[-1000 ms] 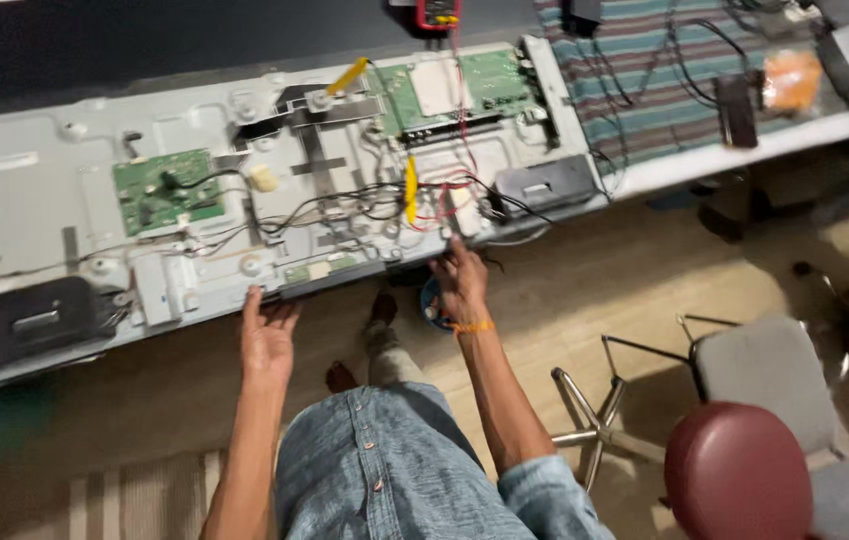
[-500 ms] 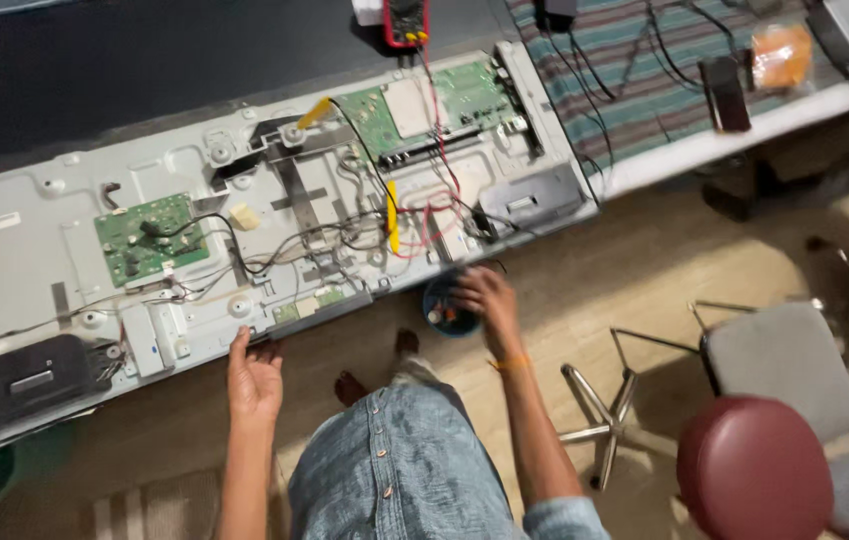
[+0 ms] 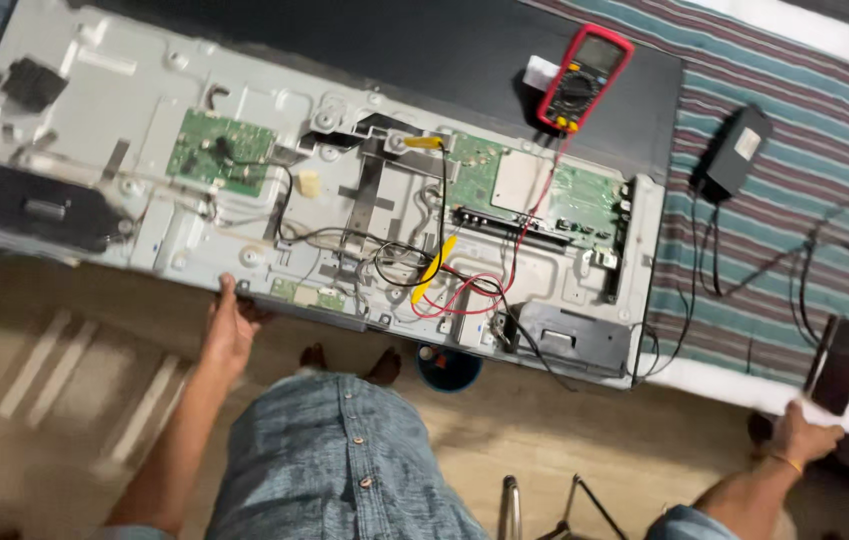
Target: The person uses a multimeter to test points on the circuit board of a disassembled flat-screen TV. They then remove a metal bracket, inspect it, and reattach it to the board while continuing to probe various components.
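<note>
The right hand (image 3: 806,440) has been swung well away from the middle of the opened television chassis (image 3: 244,110), where it was busy near the tangled wires a moment ago, and is now seen far out at the right end of the surface (image 3: 744,260), at the edge of the striped cloth. A dark flat phone-like device (image 3: 837,365) is being touched or taken there; it stands tilted just above the hand, with the fingers (image 3: 794,415) curled up toward its lower end, though whether it is fully gripped cannot be told. The work on the boards appears to have been paused for this reach. The left hand (image 3: 229,325) has been kept on the chassis throughout: its fingers are closed over the near lower edge of the metal back panel, just left of the small green strip board (image 3: 309,295). The red multimeter (image 3: 582,80) lies untouched at the far side, with its red lead (image 3: 464,300) and the yellow probe (image 3: 432,272) left resting among the black wires, well apart from both hands.
</note>
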